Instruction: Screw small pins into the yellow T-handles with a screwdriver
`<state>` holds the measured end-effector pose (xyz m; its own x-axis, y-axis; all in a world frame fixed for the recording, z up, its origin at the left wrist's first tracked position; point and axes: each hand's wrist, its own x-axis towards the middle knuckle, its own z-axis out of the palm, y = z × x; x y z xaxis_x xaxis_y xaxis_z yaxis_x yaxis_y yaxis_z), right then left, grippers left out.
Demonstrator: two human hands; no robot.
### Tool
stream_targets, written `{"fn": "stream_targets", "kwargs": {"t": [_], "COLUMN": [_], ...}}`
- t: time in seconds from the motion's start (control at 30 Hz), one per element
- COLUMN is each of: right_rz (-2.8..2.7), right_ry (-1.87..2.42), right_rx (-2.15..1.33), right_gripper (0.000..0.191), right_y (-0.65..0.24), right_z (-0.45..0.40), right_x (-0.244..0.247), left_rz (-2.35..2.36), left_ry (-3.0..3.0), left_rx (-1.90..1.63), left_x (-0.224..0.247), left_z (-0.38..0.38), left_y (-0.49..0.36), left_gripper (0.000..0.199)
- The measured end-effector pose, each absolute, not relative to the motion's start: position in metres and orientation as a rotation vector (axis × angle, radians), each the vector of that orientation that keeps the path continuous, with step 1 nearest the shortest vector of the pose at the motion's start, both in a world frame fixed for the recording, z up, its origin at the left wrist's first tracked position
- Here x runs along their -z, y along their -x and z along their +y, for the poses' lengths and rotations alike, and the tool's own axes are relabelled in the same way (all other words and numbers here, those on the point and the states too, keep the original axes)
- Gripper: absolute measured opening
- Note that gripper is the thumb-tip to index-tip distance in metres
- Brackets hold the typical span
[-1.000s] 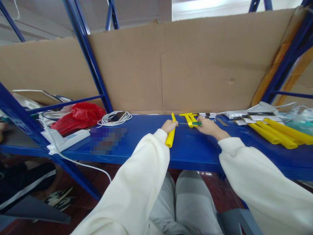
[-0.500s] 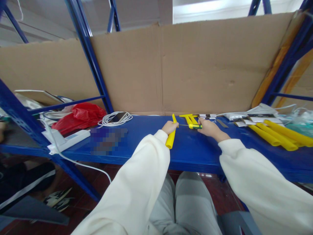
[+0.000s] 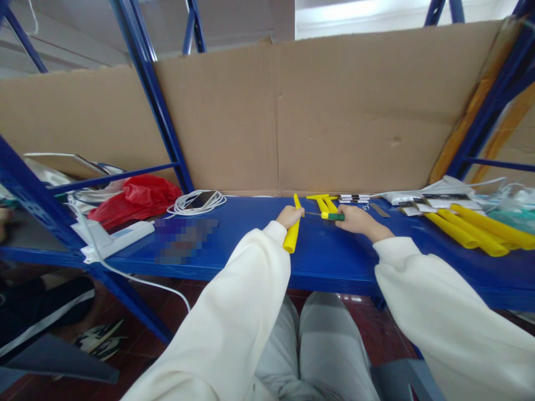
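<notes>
A yellow tube-like piece point(image 3: 292, 238) is gripped in my left hand point(image 3: 288, 217), its wide end pointing down toward the shelf's front edge. My right hand point(image 3: 355, 220) is closed round the green end of a yellow and green screwdriver point(image 3: 332, 216). The thin metal shaft points left, and its tip meets the yellow piece beside my left fingers. Behind the screwdriver, more yellow pieces point(image 3: 326, 201) lie on the blue shelf point(image 3: 251, 239), next to small black and white items point(image 3: 353, 199). A flat grey strip point(image 3: 379, 210) lies right of them.
Several yellow tubes point(image 3: 480, 236) and white packets point(image 3: 443, 201) lie at the right. On the left are a coiled white cable point(image 3: 196, 203), a red bag point(image 3: 140, 199) and a white power strip point(image 3: 127, 239). Cardboard point(image 3: 334, 117) stands behind. A person's leg point(image 3: 50, 312) shows at lower left.
My right hand's fingers have shifted slightly on the screwdriver handle. My left hand and the yellow piece have hardly moved.
</notes>
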<state>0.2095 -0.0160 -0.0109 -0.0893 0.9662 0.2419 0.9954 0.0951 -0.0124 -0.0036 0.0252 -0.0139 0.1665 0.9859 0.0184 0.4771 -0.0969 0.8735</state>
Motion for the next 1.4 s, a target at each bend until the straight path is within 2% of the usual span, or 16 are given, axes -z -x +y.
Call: {"fn": "stream_targets", "kwargs": {"t": [0.17,0.63,0.9,1.1,1.3,1.4], "right_rz": [-2.159,-2.109,-2.050,-2.104,-2.049,-2.029], "right_ry": [2.006,2.000,2.005,2.000,2.062,2.058], "right_rx": [0.233,0.236,0.214,0.182,0.255,0.241], "right_gripper": [0.034,0.031,0.034,0.023,0.038,0.039], "right_y": [-0.209,-0.215,-0.219,-0.217,-0.212,-0.211], "right_z": [-0.017,-0.013,-0.012,-0.011,-0.017,-0.017], "right_x": [0.012,0.013,0.014,0.013,0.011,0.011], "left_rz": [1.444,1.316,1.227,1.300,1.295,1.301], "left_ry": [-1.704,-1.484,-1.403,-1.491,-1.489,-1.464], "left_rx": [-0.838,-0.903,-0.805,-0.877,-0.911,-0.932], "left_x": [0.015,0.006,0.003,0.013,0.010,0.008], "left_z": [0.026,0.015,0.009,0.018,0.015,0.012], "left_y": [0.003,0.001,-0.003,-0.004,-0.004,-0.003], "left_gripper": [0.021,0.025,0.020,0.023,0.024,0.024]}}
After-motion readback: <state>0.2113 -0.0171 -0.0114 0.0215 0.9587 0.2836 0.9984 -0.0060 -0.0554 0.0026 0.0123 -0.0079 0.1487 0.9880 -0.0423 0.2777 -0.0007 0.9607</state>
